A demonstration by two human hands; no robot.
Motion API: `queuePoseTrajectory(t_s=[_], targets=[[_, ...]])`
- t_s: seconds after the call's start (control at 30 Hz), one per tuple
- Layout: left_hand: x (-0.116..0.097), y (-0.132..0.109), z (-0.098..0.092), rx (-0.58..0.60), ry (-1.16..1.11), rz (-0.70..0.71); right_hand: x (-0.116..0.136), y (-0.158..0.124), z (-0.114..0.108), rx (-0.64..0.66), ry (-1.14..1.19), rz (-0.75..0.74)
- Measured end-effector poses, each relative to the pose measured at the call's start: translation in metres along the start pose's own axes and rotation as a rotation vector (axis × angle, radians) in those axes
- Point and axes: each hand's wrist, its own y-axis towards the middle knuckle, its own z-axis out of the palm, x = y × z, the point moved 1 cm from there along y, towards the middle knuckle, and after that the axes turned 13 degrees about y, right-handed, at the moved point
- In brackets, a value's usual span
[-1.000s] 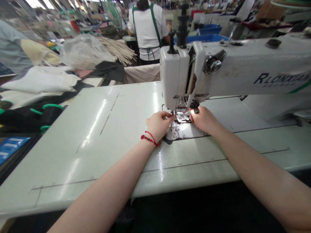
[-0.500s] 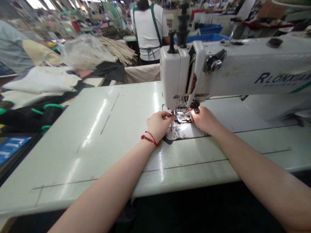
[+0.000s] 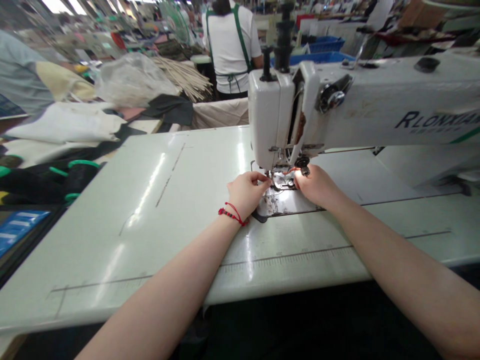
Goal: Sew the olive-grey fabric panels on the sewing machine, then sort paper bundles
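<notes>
Both hands are at the needle area of a white sewing machine [image 3: 270, 120]. My left hand [image 3: 246, 191], with a red beaded string bracelet [image 3: 230, 213] at the wrist, pinches thumb and forefinger together just left of the presser foot [image 3: 273, 184]. Whatever lies between those fingertips is too small to make out. On the other side of the needle, my right hand [image 3: 314, 185] has its fingers curled beneath the machine head, partly hidden by a round knob [image 3: 302, 162]. What it grips cannot be seen. Lamp light falls on the metal needle plate [image 3: 285, 202].
The pale green table [image 3: 180, 200] has a ruler scale [image 3: 285, 257] along its front. Fabric pieces [image 3: 63, 122] and black rolls with green rims [image 3: 84, 175] lie at the left. A person in a white shirt [image 3: 232, 50] stands behind, near blue bins [image 3: 318, 57].
Both hands stay in nearly the same place at the needle. The whole view has shifted very slightly.
</notes>
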Motion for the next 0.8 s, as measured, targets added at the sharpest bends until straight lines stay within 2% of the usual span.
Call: queuePoseTrajectory(t_s=[0.1,0.5,0.8], targets=[[0.0,0.001,0.0,0.014,0.003,0.012,0.004,-0.003,0.002,-0.034,-0.007,-0.01],[0.001,0.002,0.002,0.008,0.03,0.034,0.0,0.008,0.022,0.061,0.069,0.022],[0.0,-0.001,0.0,0.001,0.092,0.07,0.015,0.001,0.016,-0.003,0.016,0.035]])
